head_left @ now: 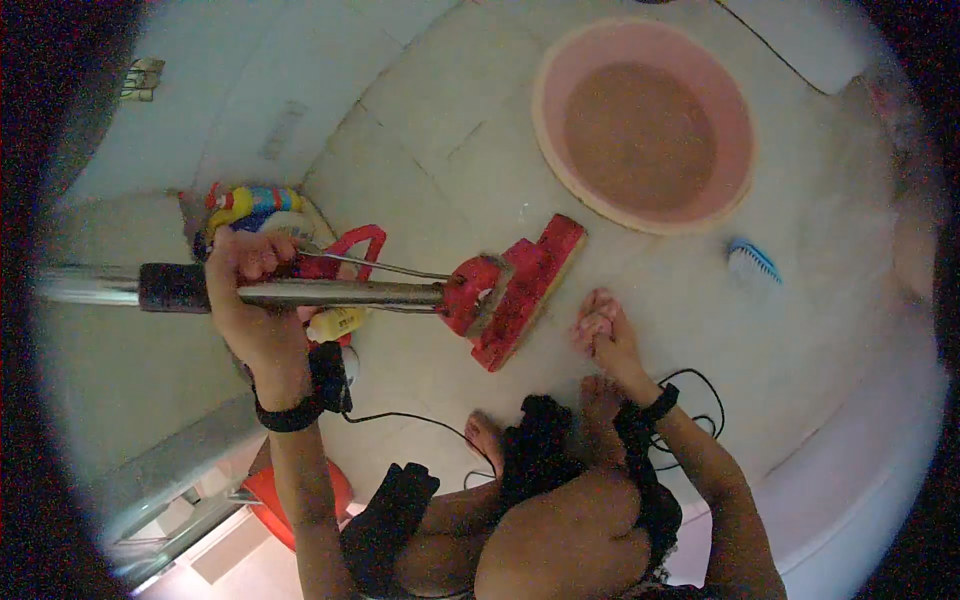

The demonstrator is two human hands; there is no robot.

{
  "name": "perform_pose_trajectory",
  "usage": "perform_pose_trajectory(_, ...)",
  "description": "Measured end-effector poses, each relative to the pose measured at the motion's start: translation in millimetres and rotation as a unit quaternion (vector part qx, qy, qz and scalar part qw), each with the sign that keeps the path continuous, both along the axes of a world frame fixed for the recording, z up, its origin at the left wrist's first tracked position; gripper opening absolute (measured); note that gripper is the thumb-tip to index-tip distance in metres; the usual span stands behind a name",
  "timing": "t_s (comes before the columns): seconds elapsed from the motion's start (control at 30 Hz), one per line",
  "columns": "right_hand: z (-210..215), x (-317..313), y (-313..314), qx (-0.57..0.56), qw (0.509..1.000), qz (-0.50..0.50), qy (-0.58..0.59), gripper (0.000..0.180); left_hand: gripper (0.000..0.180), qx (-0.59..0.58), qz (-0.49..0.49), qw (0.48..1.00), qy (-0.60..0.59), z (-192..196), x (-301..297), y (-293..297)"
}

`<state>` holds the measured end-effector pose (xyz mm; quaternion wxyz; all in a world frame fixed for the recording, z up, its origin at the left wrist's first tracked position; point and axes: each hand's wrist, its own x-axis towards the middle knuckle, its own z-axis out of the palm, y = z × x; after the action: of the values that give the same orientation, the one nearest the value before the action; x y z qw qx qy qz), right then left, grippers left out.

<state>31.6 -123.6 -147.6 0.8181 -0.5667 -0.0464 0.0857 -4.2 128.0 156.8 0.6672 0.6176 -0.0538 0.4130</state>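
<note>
Steel-and-red mop [370, 293], head view: pole runs in from the left, ending in a red mop head [530, 290] set aslant above the near-middle of the floor [460, 130]. Contact of head with floor: cannot tell.

Left hand [247, 280]: fingers wrapped round the pole, below a black sleeve, with a thin metal rod running from beside the fingers to the head. Right hand [608, 330]: low, just beside the head but apart from it, fingers bent inward; whether it holds anything, cannot tell.

Nearby: pink basin [734, 140] of brown water toward the floor's far right; blue brush [752, 260] just below its rim; yellow bottle [265, 200] by the wall at the floor's left edge; black cable [400, 413] trailing from the left wrist.

Handling notes (judgement): keep the left grip firm, since the head may swivel at its joint. Steady it with the right hand on the red frame, fingers clear of joint and rod. Tilt slowly, so drips fall away from the wrists. Keep cable slack off the wet head, and give the basin rim room.
</note>
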Motion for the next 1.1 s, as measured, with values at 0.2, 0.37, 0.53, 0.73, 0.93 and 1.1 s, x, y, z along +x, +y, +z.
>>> perform_pose_trajectory(0.2,7.4,-14.0,12.6,-0.039,0.989,0.043,-0.133,0.032,0.031,-0.006,0.024,0.998,-0.059,17.0,-24.0,-15.2)
perform_pose_trajectory(0.37,45.3,-22.5,-5.2,-0.148,0.972,0.127,-0.132,0.026,0.032,0.032,0.069,0.993,-0.088,25.6,-43.6,-28.6)
perform_pose_trajectory(0.53,99.4,-41.0,8.0,-0.071,0.983,0.157,-0.057,0.031,0.033,0.095,0.046,0.992,-0.062,16.1,-54.2,-27.0)
perform_pose_trajectory(0.73,135.8,-36.0,-2.7,-0.242,0.946,0.063,-0.208,0.048,0.024,0.156,0.061,0.984,0.067,-14.3,-34.4,-36.6)
perform_pose_trajectory(0.93,149.1,-30.9,31.0,-0.353,0.876,0.019,-0.327,0.059,0.016,0.254,0.009,0.954,0.161,-27.5,-35.4,-51.7)
perform_pose_trajectory(1.1,190.6,-35.7,89.5,-0.415,0.807,0.041,-0.419,0.06,0.015,0.285,0.028,0.934,0.214,-45.8,-50.9,-48.5)
